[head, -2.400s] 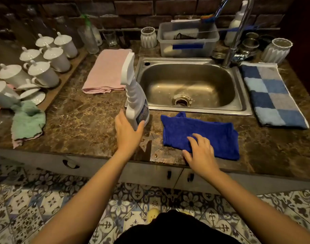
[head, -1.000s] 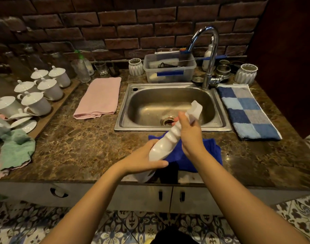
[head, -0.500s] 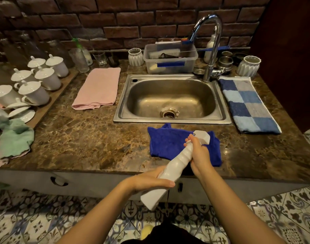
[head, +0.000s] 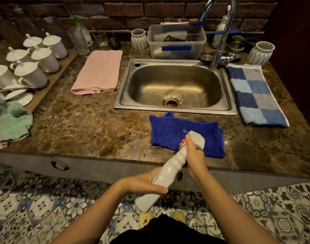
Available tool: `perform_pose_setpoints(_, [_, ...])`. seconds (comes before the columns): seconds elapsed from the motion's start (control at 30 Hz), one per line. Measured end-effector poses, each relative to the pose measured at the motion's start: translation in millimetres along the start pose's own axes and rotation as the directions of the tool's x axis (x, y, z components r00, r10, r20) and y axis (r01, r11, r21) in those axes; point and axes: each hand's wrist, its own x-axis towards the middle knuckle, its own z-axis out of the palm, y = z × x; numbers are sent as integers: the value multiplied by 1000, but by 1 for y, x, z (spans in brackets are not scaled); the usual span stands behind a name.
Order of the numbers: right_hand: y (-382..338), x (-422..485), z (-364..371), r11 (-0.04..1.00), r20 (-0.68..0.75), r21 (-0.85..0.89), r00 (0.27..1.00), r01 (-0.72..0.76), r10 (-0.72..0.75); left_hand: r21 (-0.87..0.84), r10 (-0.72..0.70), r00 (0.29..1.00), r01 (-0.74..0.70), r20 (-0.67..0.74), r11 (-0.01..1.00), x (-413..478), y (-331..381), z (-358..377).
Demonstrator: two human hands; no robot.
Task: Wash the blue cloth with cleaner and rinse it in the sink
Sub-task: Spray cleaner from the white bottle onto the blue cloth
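Two hands gripped the spray bottle (head: 168, 171), fingers (head: 187, 139) clamped: our left hand (head: 147, 184) on its body, right hand (head: 193, 154) at the trigger. The blue cloth (head: 168, 131) lay at the table's (head: 98, 124) front edge; a skewed nozzle could wet stone instead.

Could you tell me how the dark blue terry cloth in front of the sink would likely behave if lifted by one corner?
The dark blue terry cloth would probably droop limply, since it lies rumpled on the brown marble counter. It looks thin, so likely light. Its fuzzy pile should grip rather than slip.
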Motion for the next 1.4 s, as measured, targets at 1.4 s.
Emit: perform_pose_setpoints(1.4, [-98, 7, 59, 818, 433, -292, 831, 495, -349, 184, 180, 308, -16, -934, 983, -39, 60, -92])
